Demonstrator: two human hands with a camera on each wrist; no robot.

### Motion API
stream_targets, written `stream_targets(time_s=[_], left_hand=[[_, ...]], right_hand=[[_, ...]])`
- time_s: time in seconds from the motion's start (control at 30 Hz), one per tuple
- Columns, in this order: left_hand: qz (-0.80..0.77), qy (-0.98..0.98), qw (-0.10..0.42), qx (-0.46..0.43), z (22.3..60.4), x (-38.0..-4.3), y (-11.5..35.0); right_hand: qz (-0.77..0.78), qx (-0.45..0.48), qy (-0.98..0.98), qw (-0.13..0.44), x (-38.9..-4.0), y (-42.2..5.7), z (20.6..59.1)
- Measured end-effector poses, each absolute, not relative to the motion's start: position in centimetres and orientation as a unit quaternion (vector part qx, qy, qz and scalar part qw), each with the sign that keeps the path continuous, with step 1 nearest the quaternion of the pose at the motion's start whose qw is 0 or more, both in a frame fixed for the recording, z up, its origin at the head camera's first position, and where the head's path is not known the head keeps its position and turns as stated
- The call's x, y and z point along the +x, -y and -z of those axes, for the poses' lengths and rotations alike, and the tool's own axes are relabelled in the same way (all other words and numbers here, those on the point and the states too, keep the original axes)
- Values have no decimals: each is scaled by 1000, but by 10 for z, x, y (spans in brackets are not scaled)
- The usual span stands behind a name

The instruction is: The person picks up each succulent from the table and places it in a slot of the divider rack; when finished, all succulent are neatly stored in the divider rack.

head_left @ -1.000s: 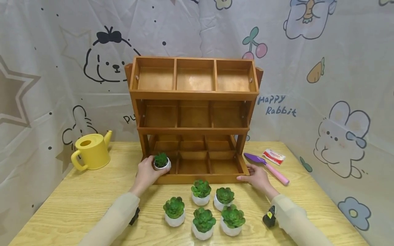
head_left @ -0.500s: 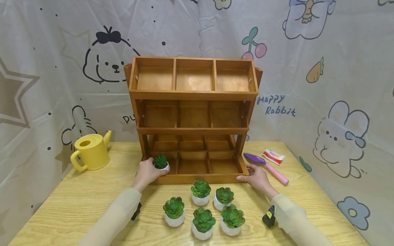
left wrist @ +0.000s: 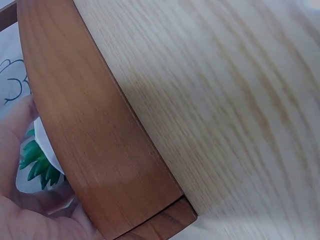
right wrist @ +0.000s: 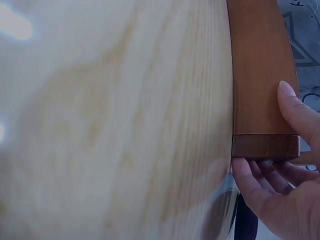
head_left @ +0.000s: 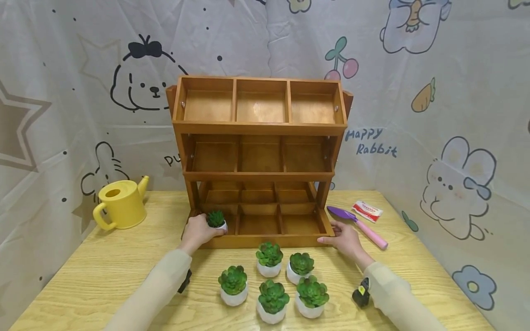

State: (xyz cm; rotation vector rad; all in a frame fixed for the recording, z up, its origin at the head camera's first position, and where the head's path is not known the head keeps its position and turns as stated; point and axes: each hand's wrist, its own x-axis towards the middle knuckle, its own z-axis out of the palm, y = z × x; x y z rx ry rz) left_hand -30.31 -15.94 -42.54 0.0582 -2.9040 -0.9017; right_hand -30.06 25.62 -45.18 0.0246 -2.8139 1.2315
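A small spiky succulent in a white pot is held by my left hand inside the bottom-left compartment of the wooden shelf. In the left wrist view, thumb and fingers curve round the white pot, partly hidden behind the shelf's front board. My right hand grips the shelf's lower right corner. Its thumb lies on the front board and its fingers are at the end face, as the right wrist view shows. Several rosette succulents in white pots, one of them a front succulent, stand before the shelf.
A yellow watering can stands left of the shelf. To the right lie a purple trowel with a pink handle and a red-and-white packet. Printed cloth hangs behind and at the sides of the wooden table.
My left hand has lowered the spiky succulent slightly, so its pot now sits deeper behind the front board. The right hand keeps its grip on the corner.
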Motion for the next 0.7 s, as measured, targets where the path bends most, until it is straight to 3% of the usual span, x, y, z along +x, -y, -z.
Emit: stream_targets(time_s=[0.7], left_hand=[[287,957,40,25,428,-304,158]], right_hand=[[-399,0,916,30,-299,-255,450]])
